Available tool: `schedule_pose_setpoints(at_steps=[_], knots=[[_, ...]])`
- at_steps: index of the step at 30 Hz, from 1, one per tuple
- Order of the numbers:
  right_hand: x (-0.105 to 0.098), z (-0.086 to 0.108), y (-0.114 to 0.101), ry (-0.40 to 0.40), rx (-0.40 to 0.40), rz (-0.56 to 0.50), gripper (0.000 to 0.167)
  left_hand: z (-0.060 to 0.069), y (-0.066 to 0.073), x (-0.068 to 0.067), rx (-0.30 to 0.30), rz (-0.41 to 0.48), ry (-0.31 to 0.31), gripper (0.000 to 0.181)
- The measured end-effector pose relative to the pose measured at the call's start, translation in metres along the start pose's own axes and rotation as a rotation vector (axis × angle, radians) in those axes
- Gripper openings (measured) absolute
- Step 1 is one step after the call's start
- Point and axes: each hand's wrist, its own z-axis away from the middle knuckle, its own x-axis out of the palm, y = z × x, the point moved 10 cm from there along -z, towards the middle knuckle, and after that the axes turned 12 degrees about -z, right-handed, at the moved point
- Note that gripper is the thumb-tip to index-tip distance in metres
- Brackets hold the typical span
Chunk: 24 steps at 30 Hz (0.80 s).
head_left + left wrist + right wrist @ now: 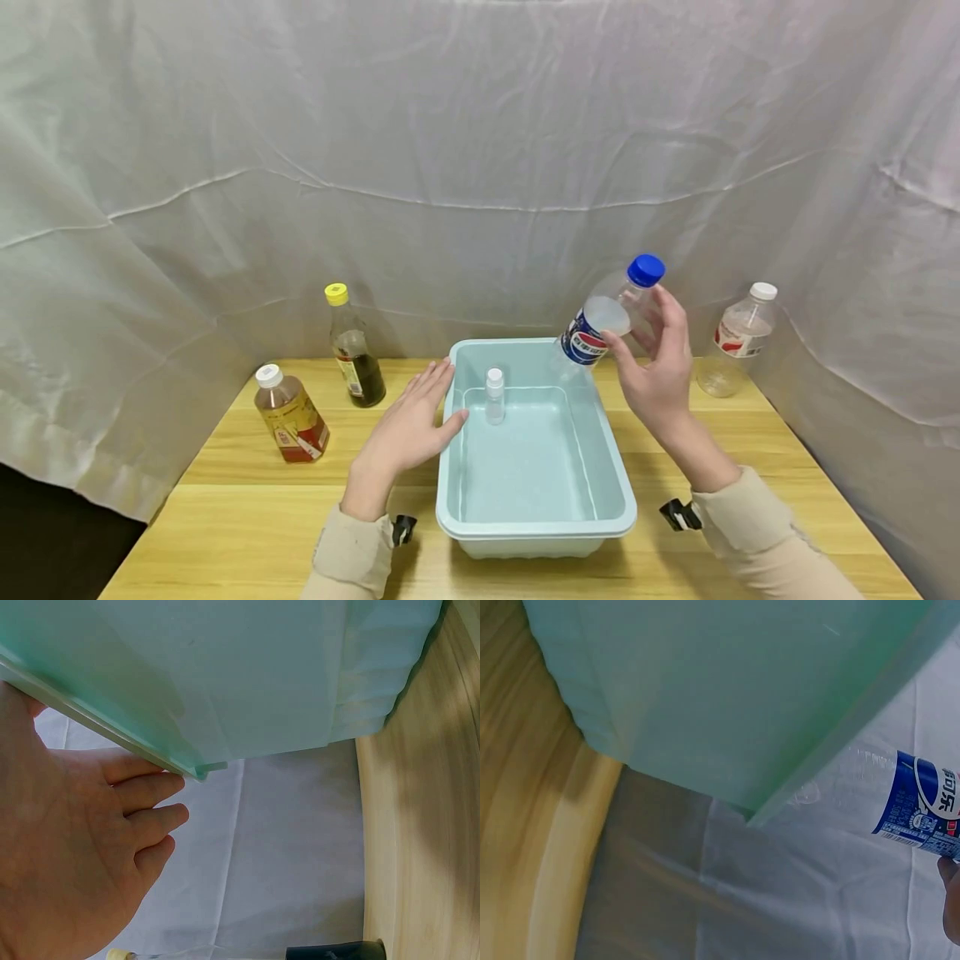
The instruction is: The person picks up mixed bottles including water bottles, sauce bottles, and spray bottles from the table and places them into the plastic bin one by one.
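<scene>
A clear Pepsi bottle with a blue cap and blue label is gripped by my right hand, tilted over the far right corner of a pale blue plastic basin. In the right wrist view the bottle's label shows beside the basin's rim, with only a fingertip in sight. My left hand rests on the basin's left rim, its fingers straight. Inside the basin, near the far left, a small clear bottle with a white cap stands upright.
Left of the basin stand a yellow-capped dark sauce bottle and a white-capped bottle of amber liquid. A clear white-capped bottle is at the right. Behind the wooden table hangs a pale curtain.
</scene>
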Motion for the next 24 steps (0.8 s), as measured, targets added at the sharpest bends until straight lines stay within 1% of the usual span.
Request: schedule_pose_setpoints(at_steps=[4, 7, 12, 17, 21, 24], knots=[[0.01, 0.004, 0.005, -0.044, -0.008, -0.016, 0.077, 0.0, 0.001, -0.001, -0.001, 0.001, 0.001, 0.079], [0.016, 0.008, 0.007, -0.071, -0.025, -0.029, 0.083, 0.0, 0.0, -0.001, -0.002, 0.001, -0.003, 0.079], [0.026, 0.015, 0.014, -0.105, -0.02, -0.05, 0.089, 0.0, 0.0, 0.0, -0.005, 0.006, -0.002, 0.078], [0.034, 0.023, 0.028, -0.153, 0.06, -0.038, 0.086, 0.001, 0.0, -0.002, 0.0, 0.01, 0.006, 0.078], [0.039, 0.029, 0.04, -0.179, 0.132, -0.021, 0.083, 0.001, 0.0, -0.001, 0.003, 0.003, 0.007, 0.079], [0.042, 0.034, 0.048, -0.189, 0.179, -0.009, 0.084, 0.0, 0.0, 0.0, 0.005, 0.0, 0.007, 0.079]])
